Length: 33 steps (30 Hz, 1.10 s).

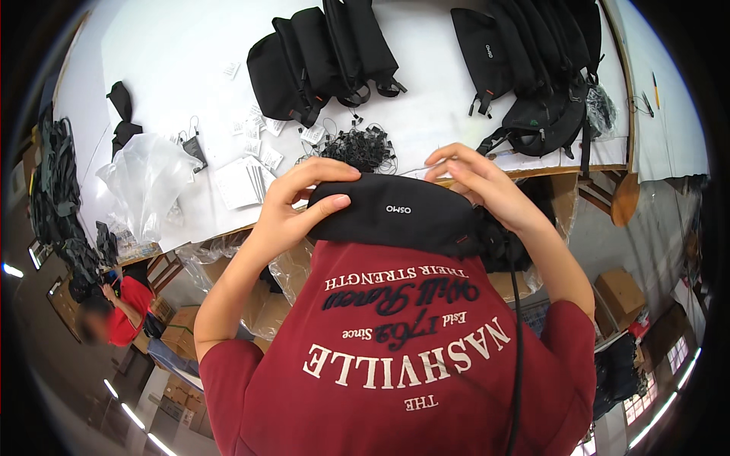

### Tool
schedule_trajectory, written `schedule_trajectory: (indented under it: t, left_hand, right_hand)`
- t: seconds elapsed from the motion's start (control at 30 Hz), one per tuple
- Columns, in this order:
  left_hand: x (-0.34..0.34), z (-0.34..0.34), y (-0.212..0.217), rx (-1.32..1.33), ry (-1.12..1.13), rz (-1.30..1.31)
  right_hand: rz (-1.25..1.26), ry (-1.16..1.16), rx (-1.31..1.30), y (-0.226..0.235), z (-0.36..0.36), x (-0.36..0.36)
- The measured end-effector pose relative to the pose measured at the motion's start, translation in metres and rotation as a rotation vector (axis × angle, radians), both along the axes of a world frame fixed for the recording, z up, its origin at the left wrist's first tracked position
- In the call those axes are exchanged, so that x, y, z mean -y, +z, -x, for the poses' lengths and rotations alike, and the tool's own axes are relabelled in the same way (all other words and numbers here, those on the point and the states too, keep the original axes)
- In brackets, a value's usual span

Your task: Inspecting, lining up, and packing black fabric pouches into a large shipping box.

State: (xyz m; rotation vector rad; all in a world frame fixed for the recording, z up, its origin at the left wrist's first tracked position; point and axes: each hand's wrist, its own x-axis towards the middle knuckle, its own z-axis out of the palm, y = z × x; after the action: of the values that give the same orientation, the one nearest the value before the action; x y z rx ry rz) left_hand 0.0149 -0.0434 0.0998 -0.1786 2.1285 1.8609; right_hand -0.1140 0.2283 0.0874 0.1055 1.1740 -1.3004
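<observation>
In front of my chest is a black sling bag (391,213) with a small pale print. My left hand (308,199) grips its left end, fingers on top and thumb pressed on the front face. My right hand (487,182) is at the bag's upper right side, fingers bent and spread apart; its thumb is not clearly visible. Dark straps (502,243) bunch below that hand. Just beyond the bag, a heap of small black cord tags (361,148) lies on the white table (190,57).
More black bags stand in a row (319,64) at the far middle and in another group (525,61) at far right. White cards (242,182) and clear plastic (148,178) lie on the left. Open cartons (266,304) sit below the table edge. Another person (129,311) is at far left.
</observation>
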Motion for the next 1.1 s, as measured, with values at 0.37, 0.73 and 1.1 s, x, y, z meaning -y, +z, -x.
schedule_trajectory:
  t: [0.37,0.73,1.1]
  left_hand:
    - [-0.004,-0.023,-0.011,0.015,0.055,0.015]
    - [-0.029,0.007,0.028,-0.448,-0.223,0.769]
    - [-0.046,0.001,0.006,-0.707,-0.149,0.601]
  right_hand:
    - [0.031,-0.005,-1.029,0.006,-0.028,-0.014]
    - [0.033,0.08,-1.335,0.018,-0.039,-0.005]
    - [0.126,0.065,-1.269,0.021,-0.041,0.001]
